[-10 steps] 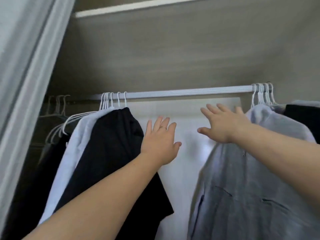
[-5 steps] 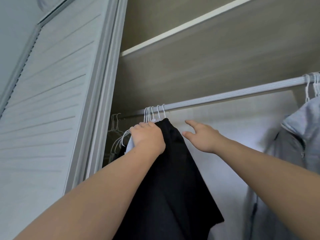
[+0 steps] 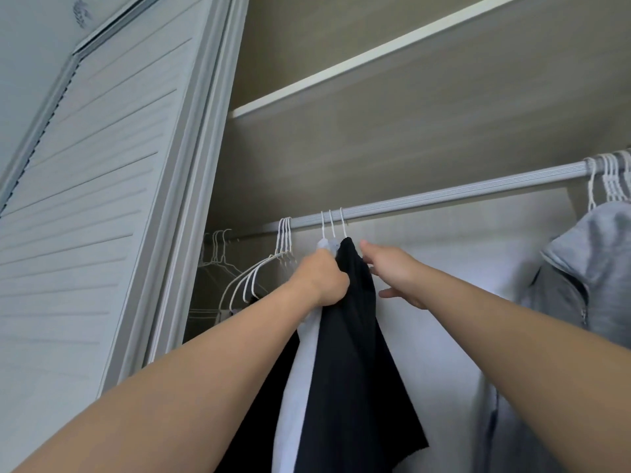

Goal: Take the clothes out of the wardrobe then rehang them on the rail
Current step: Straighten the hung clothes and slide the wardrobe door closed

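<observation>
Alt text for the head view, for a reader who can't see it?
The left hand grips the tops of a black garment and a white garment hanging from the wardrobe rail; the open right hand reaches beside them. Empty white hangers hang to the left, a grey hoodie to the right.

A second ago the left hand was laid flat against the black garment. Now it is closed around the tops of this garment and of the white garment beside it. The three hooks of these clothes have been drawn to the right along the rail, apart from the empty hangers. The right hand has been brought to the black garment's shoulder and seems to touch it.
</observation>
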